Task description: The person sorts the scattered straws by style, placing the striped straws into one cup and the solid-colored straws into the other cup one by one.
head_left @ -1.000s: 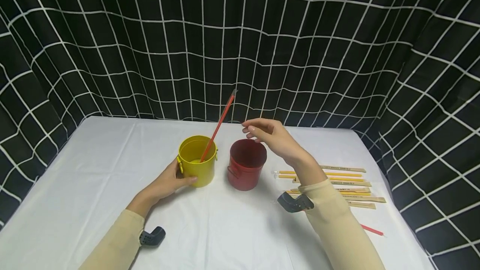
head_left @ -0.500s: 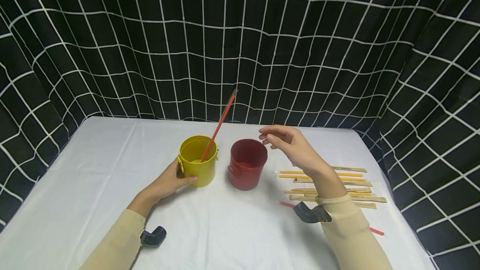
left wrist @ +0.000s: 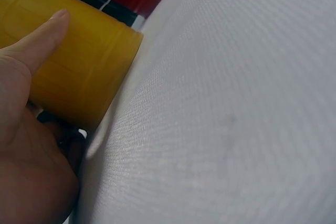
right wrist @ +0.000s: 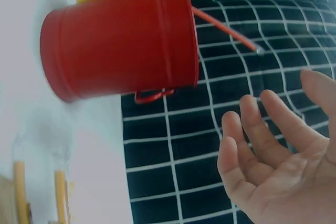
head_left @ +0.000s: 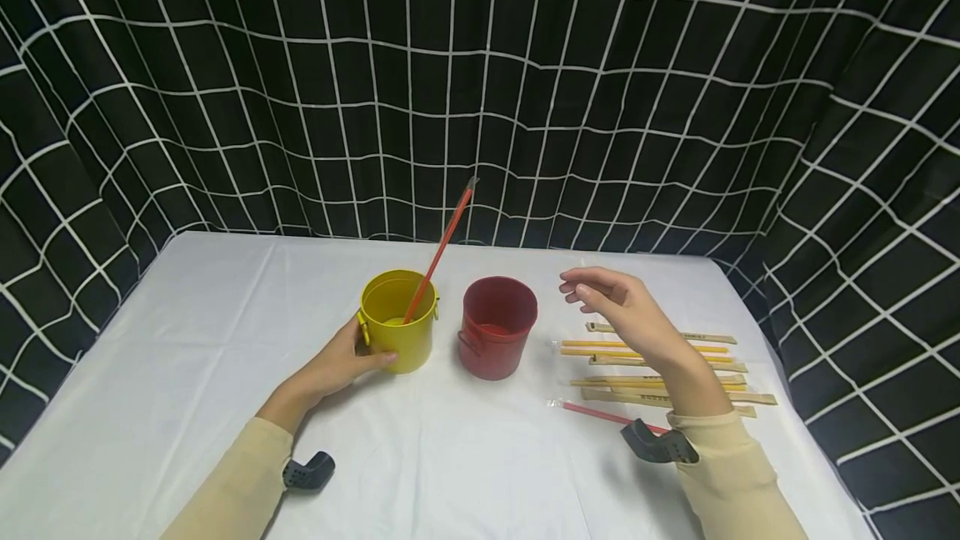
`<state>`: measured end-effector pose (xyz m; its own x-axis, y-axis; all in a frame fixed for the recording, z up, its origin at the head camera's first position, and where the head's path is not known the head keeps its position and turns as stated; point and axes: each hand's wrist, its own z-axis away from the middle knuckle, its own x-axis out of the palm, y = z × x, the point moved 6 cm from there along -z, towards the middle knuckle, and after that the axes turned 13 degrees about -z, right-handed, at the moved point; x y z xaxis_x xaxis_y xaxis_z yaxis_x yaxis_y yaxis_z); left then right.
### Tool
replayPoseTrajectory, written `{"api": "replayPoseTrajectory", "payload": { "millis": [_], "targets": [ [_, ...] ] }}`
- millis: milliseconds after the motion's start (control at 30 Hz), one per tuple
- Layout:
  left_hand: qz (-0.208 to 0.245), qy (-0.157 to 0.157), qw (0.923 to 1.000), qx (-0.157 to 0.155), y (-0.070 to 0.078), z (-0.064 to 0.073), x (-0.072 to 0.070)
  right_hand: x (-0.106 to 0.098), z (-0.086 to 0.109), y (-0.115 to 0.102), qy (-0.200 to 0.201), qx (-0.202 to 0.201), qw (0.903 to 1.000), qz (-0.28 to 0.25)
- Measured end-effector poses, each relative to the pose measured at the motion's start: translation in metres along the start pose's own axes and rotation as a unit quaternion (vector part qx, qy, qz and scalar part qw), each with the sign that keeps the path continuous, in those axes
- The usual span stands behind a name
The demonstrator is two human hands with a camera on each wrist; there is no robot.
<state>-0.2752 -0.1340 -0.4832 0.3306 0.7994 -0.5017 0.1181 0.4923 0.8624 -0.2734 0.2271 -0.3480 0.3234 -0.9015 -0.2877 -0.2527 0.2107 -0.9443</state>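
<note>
The left hand grips the yellow bucket by its left side, thumb pressed along the near wall and fingers clamped round the outside, as the left wrist view also shows in part. That bucket stands upright on the white-draped counter, and a red straw with a clear tip leans in it, slanting up over the rim toward the far right. Just beside it, with a narrow gap between the two, the red bucket also stands upright. The right hand hangs in the air to the right of the red bucket, apart from it; its fingers are loosely bent and slightly apart, the palm turned toward the right wrist camera. Below and beyond its wrist lie yellow straws and slim tan packets, roughly parallel and some overlapping, with a pink-red straw nearer the person, partly hidden by the right forearm. Both arms wear beige sleeves, each with a dark wrist device. A black curtain with a white grid surrounds the back and sides.
</note>
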Motion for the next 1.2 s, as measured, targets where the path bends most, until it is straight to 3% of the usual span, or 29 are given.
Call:
{"api": "replayPoseTrajectory", "payload": {
  "millis": [367, 667, 900, 1200],
  "targets": [
    [-0.001, -0.001, 1.0, -0.008, 0.0, -0.001, 0.001, -0.018, 0.012, 0.014, 0.024, -0.013, 0.9995, -0.016],
    [0.0, 0.004, 1.0, 0.006, 0.0, -0.001, 0.0, -0.033, 0.013, 0.028, 0.028, -0.005, 0.9995, 0.013],
    [-0.005, 0.003, 1.0, 0.0, 0.002, 0.001, -0.001, -0.062, 0.019, 0.048, 0.038, 0.02, 0.9991, -0.005],
    [-0.011, 0.004, 0.9999, -0.009, 0.0, 0.002, 0.001, -0.081, 0.027, 0.082, 0.031, 0.092, 0.9934, 0.061]
  ]
}}
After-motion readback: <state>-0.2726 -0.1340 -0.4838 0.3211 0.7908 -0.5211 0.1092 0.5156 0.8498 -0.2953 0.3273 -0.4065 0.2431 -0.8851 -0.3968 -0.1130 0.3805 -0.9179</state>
